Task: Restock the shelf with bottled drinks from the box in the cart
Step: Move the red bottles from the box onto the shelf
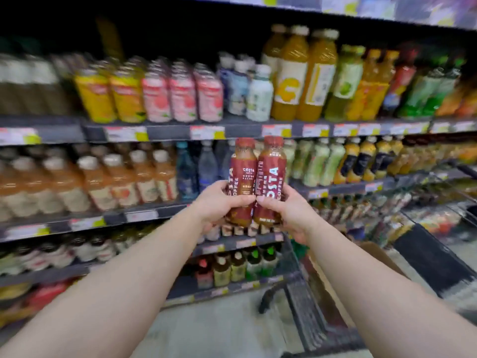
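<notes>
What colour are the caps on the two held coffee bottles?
Dark red, matching the labels, on both coffee bottles; seen in the head view.

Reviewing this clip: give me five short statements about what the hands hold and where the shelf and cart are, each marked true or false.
1. Each hand holds one Costa Coffee bottle: left hand on the left bottle, right hand on the right bottle. True.
2. The two bottles are held upright, side by side. True.
3. The bottles have green caps. False: both caps are dark red.
4. The bottles already stand on a shelf. False: they are held in the air in front of the shelves.
5. The cart is low on the right, with a cardboard box in it. True.
</notes>
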The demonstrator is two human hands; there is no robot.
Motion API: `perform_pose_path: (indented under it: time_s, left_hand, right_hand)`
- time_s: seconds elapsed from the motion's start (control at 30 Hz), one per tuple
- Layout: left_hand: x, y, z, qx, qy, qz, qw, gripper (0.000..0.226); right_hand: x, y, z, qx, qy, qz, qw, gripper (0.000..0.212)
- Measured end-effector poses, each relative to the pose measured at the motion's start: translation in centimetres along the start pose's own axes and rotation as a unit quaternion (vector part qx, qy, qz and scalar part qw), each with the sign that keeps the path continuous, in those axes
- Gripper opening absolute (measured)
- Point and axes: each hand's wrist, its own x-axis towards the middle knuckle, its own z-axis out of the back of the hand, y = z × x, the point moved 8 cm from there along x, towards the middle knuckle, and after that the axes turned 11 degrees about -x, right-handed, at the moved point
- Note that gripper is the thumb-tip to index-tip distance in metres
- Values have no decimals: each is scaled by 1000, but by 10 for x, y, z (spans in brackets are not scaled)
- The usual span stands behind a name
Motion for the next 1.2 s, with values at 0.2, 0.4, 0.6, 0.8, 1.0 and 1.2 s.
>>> perform_pose_path:
  time_s: [0.2,0.4,0.6,0.8,1.0,1.2]
  left_hand:
    - [-97,-46,187,-29,-147,-73,986,66]
    - [-207,-81,391,-5,-263,-121,957,52]
    - [-273,-106,524,-14,-334,-134,933,57]
    - [-259,-135,594,-52,-349,-146,924,50]
    - [-223,-183,654,-13,-390,-181,903,37]
    - [-172,-226,706,67,-418,-218,879,43]
  right_hand:
    - [18,58,-198,-10,97,56,994,68]
    - [22,103,-433,3,205,88,975,43]
    - [23,134,-585,9,253,103,962,64]
    - [63,176,-642,-1,264,111,958,55]
    - [126,235,-671,-77,208,211,952,46]
    - [198,264,-701,-137,158,260,943,54]
